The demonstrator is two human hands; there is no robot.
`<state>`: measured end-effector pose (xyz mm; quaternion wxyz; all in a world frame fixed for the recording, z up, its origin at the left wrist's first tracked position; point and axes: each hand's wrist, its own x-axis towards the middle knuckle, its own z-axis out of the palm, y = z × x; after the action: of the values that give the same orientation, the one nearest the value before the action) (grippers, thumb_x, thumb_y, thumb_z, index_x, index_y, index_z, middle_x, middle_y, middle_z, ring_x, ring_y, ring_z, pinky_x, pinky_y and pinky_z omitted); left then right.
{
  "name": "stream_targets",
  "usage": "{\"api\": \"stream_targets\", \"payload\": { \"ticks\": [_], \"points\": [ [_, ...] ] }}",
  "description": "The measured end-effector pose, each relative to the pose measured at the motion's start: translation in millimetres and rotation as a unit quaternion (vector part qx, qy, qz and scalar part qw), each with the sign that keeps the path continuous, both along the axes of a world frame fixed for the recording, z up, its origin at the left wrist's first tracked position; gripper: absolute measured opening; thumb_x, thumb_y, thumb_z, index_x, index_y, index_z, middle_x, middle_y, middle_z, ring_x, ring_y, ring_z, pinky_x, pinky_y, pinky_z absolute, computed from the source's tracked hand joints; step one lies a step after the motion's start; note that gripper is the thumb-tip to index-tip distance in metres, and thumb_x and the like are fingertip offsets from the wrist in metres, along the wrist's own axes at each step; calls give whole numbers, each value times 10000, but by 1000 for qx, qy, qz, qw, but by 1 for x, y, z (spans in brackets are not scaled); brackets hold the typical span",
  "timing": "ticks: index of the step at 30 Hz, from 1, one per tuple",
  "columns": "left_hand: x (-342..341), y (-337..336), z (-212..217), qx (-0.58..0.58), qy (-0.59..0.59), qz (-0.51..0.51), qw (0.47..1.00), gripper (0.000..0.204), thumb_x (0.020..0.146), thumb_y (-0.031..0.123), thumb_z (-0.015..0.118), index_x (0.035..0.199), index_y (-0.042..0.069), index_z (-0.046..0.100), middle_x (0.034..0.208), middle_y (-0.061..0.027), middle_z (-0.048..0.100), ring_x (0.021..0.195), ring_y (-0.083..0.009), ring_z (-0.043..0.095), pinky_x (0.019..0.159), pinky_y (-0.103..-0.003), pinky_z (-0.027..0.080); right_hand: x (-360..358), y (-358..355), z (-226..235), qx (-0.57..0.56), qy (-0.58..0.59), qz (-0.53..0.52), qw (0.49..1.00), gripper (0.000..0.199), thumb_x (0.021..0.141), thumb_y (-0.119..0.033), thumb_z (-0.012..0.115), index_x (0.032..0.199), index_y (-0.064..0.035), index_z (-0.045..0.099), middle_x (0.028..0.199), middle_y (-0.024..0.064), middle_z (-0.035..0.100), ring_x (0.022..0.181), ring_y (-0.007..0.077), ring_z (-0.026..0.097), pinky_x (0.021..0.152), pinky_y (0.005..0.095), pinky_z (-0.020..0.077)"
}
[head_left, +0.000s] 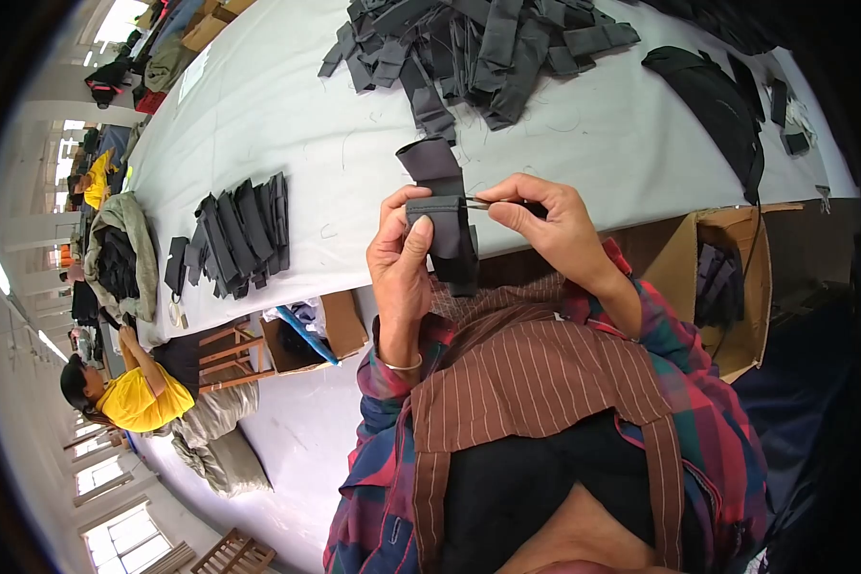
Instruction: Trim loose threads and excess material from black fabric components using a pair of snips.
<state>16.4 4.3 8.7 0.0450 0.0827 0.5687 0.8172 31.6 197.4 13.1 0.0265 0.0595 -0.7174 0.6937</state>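
My left hand (pixel 401 251) pinches a dark grey sewn fabric strip (pixel 437 165) upright in front of me, thumb across a stitched fold. One end of it stands up and curls over; the other hangs below my fingers. At the strip's right edge, my right hand (pixel 551 226) is closed round a small dark tool (pixel 534 208) with thin pointed tips. The tips meet the fabric edge. Most of the tool is hidden in my palm, so its exact kind cannot be made out.
A heap of dark fabric strips (pixel 493 57) covers the table's far side; a neater stack (pixel 243 234) lies left. Far right is a black curved fabric piece (pixel 708 110). Cardboard boxes (pixel 344 323) (pixel 744 330) stand below the edge. A person in yellow (pixel 148 397) works at left.
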Motion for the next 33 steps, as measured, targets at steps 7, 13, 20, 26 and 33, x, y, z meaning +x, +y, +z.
{"api": "stream_targets", "payload": {
  "ticks": [7,13,20,26,33],
  "points": [
    [0,-1,0,-47,28,9,998,141,884,90,617,951,-27,659,1207,-55,490,957,-92,489,846,-233,394,3,0,17,221,127,-54,965,112,800,-112,688,899,-60,695,777,43,669,704,161,608,705,275,412],
    [0,0,5,-78,50,7,996,133,884,96,620,922,-25,661,1196,-47,490,946,-83,484,828,-229,400,5,-1,22,285,160,-88,941,99,767,-141,712,851,-93,694,765,33,664,675,208,588,630,312,364],
    [3,0,6,-80,59,16,995,129,883,84,612,924,-29,660,1195,-54,489,948,-86,494,823,-226,408,6,-2,24,291,163,-96,938,97,765,-144,715,849,-101,696,754,27,660,673,201,583,631,308,361],
    [4,2,9,-83,69,20,994,130,886,74,603,928,-36,658,1198,-52,486,927,-82,500,803,-220,417,6,-4,22,290,193,-115,930,86,772,-180,708,827,-118,686,696,11,622,621,196,547,595,320,338],
    [4,2,9,-70,64,23,995,126,887,65,598,932,-37,657,1201,-44,482,895,-64,508,767,-204,430,5,-4,25,304,180,-105,929,93,762,-146,718,846,-110,699,725,17,645,643,189,559,611,307,343]
  ]
}}
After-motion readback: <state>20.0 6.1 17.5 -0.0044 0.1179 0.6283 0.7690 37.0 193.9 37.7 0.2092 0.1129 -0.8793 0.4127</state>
